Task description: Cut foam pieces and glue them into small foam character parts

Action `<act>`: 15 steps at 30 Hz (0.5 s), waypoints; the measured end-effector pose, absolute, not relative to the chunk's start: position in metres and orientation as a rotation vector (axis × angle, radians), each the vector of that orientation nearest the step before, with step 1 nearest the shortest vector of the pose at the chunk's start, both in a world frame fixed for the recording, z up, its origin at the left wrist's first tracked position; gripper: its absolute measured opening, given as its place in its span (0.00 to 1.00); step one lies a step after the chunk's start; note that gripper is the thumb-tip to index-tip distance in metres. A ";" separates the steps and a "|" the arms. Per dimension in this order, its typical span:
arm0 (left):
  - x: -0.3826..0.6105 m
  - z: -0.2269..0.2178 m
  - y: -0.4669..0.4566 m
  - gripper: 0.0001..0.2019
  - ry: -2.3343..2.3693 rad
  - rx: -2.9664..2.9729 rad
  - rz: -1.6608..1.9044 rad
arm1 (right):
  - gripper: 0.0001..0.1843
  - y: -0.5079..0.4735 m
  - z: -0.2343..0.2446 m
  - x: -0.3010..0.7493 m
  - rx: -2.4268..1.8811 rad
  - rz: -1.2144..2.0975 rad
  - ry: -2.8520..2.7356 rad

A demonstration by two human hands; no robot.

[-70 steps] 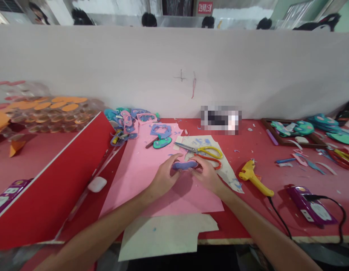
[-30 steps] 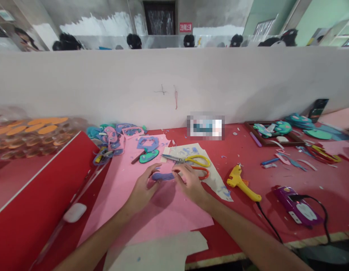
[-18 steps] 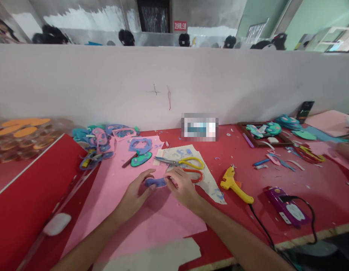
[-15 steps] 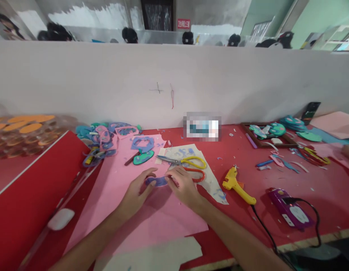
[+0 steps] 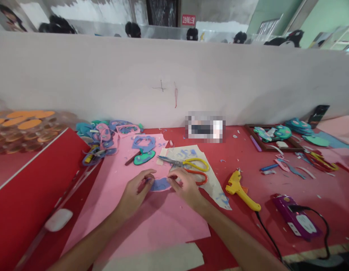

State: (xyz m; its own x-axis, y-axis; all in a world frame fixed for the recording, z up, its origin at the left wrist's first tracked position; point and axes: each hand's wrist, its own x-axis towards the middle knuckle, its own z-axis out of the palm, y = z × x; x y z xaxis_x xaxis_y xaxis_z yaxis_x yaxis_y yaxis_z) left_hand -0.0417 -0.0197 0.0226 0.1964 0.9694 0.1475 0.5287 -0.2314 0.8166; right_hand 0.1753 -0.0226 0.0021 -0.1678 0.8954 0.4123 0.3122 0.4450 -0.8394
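Note:
Between my two hands is a small blue foam cutout (image 5: 160, 184) with a pink lower edge, held just over a pink sheet (image 5: 163, 214). My left hand (image 5: 138, 187) pinches its left end between thumb and fingers. At the right end, my right hand (image 5: 184, 184) grips it the same way. Scissors (image 5: 178, 162) with one yellow and one orange handle lie behind my right hand, on a pale scrap sheet (image 5: 212, 188). Just beyond my left hand rest a green spotted cutout (image 5: 144, 157) and a blue foam frame piece (image 5: 143, 143).
A yellow glue gun (image 5: 241, 191) and a purple device (image 5: 296, 218) with a black cable lie to the right. Foam offcuts (image 5: 105, 135) pile up at the back left, near a red board (image 5: 30, 188). A brown frame (image 5: 250, 137) holds cutouts. A white partition (image 5: 120, 79) stands behind.
The blue cutout has turned so that more of its face and its pink edge show. Both hands keep hold of its ends, and the view has shifted slightly.

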 end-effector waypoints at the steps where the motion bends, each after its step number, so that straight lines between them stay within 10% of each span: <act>1: -0.042 0.022 -0.019 0.17 1.398 1.845 0.910 | 0.05 -0.023 0.003 0.176 -1.048 0.746 -1.706; 15: -0.045 0.017 -0.019 0.16 1.335 2.045 0.975 | 0.07 -0.029 0.011 0.190 -1.151 0.770 -1.408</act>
